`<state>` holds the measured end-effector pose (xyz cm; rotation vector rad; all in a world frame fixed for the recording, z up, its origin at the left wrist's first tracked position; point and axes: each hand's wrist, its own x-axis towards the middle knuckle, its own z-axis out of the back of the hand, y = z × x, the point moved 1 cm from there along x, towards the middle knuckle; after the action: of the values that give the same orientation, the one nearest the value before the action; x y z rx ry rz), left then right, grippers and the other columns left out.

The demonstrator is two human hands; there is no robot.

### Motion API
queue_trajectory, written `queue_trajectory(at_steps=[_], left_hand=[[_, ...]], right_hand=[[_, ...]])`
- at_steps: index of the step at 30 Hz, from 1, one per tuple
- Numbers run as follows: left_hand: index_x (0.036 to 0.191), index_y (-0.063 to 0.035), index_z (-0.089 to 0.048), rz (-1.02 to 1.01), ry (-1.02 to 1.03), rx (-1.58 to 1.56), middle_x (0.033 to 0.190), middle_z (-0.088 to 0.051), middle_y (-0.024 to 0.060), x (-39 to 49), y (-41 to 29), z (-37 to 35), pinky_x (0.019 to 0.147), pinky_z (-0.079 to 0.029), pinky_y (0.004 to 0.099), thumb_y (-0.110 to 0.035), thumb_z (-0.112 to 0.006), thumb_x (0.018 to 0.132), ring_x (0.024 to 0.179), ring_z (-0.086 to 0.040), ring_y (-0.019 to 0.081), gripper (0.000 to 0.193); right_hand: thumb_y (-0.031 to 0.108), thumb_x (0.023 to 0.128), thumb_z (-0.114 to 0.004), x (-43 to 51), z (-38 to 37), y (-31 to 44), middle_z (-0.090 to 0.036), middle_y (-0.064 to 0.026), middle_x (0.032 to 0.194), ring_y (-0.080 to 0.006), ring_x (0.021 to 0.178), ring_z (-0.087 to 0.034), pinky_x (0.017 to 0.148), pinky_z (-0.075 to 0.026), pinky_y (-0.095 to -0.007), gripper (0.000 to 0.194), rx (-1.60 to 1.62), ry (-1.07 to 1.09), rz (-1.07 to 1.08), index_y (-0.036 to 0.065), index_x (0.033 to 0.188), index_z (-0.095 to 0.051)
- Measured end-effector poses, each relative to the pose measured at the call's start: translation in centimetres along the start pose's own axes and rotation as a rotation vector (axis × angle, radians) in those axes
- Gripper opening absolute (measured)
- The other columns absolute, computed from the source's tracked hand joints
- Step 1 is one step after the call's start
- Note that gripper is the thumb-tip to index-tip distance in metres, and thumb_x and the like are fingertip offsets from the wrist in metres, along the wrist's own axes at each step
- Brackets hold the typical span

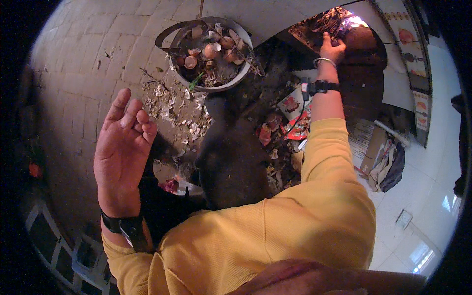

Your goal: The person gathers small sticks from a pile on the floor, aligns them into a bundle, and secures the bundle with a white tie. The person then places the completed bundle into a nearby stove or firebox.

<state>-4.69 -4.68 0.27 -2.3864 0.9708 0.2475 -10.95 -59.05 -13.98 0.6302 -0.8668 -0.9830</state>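
Note:
My right hand (332,51) reaches to the mouth of a stove (363,48), its fingers partly curled against dry sticks and stalks (332,24). Whether it grips any of them is hard to see. Bright flame (356,22) glows behind the sticks. My left hand (123,147) is raised at the left, palm showing, holding nothing; some fingers are bent, others stretched out and apart. Ahead of me stands a metal bucket (236,79) with a broad curved handle (167,35). It holds broken eggshells (212,51), ash and plant scraps.
Shell-like flakes and litter (191,127) cover the floor beside the bucket. Food wrappers (298,125) lie below my right forearm. Flattened cardboard (372,147) and a dark cloth or bag (392,169) rest on white floor tiles (391,236). Plastic stools (88,258) stand lower left.

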Motion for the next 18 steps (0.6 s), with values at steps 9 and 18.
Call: queue_trajectory(at_steps=[9, 18], left_hand=[[0.128, -0.0001, -0.041, 0.013, -0.005, -0.004, 0.113, -0.058, 0.0148, 0.0, 0.1, 0.3, 0.084, -0.047, 0.0326, -0.003, -0.056, 0.085, 0.095, -0.058, 0.0207, 0.046], [0.127, -0.0005, -0.042, 0.030, -0.044, -0.009, 0.112, -0.059, 0.0146, 0.1, -0.1, 0.7, 0.083, -0.048, 0.0329, 0.000, -0.056, 0.084, 0.094, -0.059, 0.0213, 0.046]], right_hand=[[0.048, 0.059, -0.082, 1.3, -5.0, -0.8, -0.061, -0.0291, 0.101, -0.0367, 0.095, -0.062, 0.088, -0.047, -0.0406, 0.083, -0.339, -0.027, -0.033, -0.013, 0.107, -0.053], [0.043, 0.059, -0.079, 6.4, -5.2, 1.2, -0.064, -0.0216, 0.105, -0.0291, 0.091, -0.064, 0.083, -0.050, -0.0376, 0.070, -0.708, 0.331, 0.011, -0.006, 0.105, -0.060]])
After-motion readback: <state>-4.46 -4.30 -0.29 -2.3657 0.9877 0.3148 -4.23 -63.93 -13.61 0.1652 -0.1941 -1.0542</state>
